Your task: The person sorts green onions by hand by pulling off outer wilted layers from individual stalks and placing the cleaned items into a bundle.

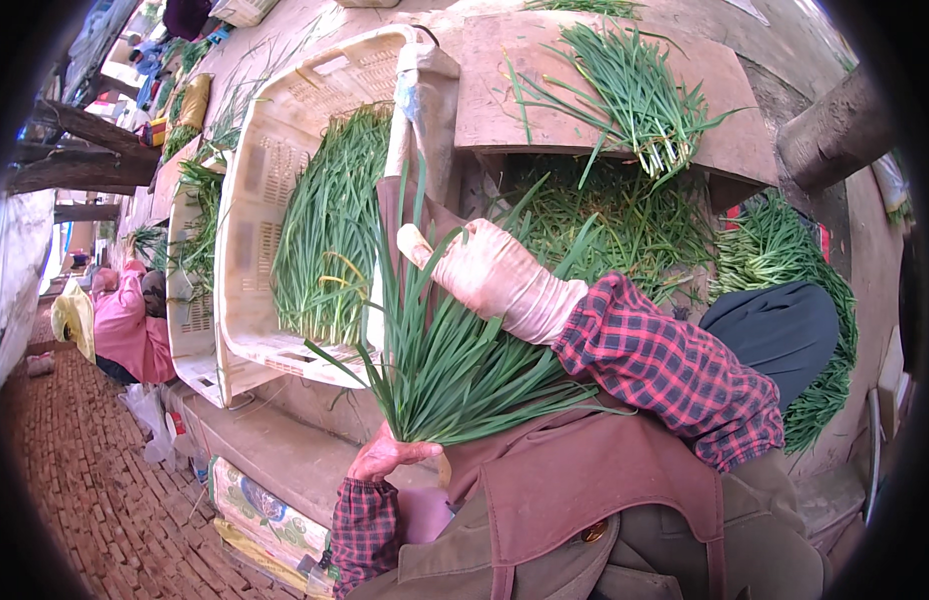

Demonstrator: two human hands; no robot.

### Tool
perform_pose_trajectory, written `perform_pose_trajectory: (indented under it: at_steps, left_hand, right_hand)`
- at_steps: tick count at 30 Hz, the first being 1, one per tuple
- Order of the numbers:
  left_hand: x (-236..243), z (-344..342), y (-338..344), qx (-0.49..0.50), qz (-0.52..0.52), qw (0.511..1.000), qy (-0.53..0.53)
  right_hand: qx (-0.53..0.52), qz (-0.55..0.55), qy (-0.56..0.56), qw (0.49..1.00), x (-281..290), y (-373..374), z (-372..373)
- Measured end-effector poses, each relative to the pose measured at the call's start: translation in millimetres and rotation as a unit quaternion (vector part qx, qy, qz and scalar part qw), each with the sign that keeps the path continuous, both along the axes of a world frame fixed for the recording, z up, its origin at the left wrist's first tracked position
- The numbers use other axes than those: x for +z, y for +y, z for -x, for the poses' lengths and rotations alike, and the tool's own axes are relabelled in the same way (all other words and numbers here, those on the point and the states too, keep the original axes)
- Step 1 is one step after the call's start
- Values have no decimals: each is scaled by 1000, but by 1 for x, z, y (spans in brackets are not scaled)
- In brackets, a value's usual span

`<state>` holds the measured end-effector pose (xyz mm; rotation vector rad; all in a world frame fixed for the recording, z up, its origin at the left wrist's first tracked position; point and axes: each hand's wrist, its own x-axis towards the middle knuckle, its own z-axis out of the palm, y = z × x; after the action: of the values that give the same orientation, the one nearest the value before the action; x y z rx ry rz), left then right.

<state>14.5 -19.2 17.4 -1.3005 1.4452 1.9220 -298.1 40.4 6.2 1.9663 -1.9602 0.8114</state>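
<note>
Head view: a white plastic crate (258, 200) holds a layer of long green stalks (335, 235), laid roughly parallel. A second crate (195, 345), just beside it on the left, contains further greens (197, 225). Between the person's arms, in front of the apron (605, 490), is a leafy bunch (470, 375); the left hand (385, 455) is closed round its lower edge. The right hand (495, 270), in a pale covering, lies over the upper leaves; its fingers are largely obscured, so its grip cannot be told. A reddish worktop (495, 85) bears another bundle (640, 95), with loose trimmings (615, 235) below its front edge. Brick floor (95, 480) extends at left, where a person in pink (135, 320) appears, small and indistinct. A heap of greens (785, 270) at right is partly hidden by dark cloth (780, 335).
</note>
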Motion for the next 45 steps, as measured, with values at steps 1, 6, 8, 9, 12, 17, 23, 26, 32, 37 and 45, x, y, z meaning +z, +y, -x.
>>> perform_pose_trajectory:
  at_steps: [1,6,8,9,12,17,23,26,32,37,45]
  left_hand:
    - [0,-2,-1,-2,-4,1000,-12]
    - [-8,-11,-5,25,-46,999,-9]
    - [-15,-18,-3,38,-38,999,-12]
    - [-20,-23,-2,45,-44,998,-15]
    - [-43,-41,-8,51,-90,995,-1]
    - [-62,-46,-9,65,-103,993,5]
    - [-63,-44,-12,59,-83,995,-3]
    - [-88,-78,-22,28,-30,998,-38]
    - [-78,-70,-22,40,-30,996,-71]
    - [-62,-50,-14,66,-92,994,-4]
    - [-73,-55,-13,86,-124,989,7]
  right_hand:
    - [0,0,4,1000,-3,-1,-2]
    - [-31,129,-189,973,-2,-1,-8]
    - [-76,184,-309,930,9,11,8]
    - [-89,174,-375,906,26,25,22]
    - [-135,228,-438,859,55,67,74]
    - [-173,49,-577,797,32,117,120]
    - [-97,-168,-641,743,-18,112,114]
    - [-12,-187,-645,741,-37,98,102]
    - [-23,-132,-560,818,-26,80,65]
    - [-185,-49,-202,961,-67,74,56]
    - [-229,42,-522,821,-29,129,132]
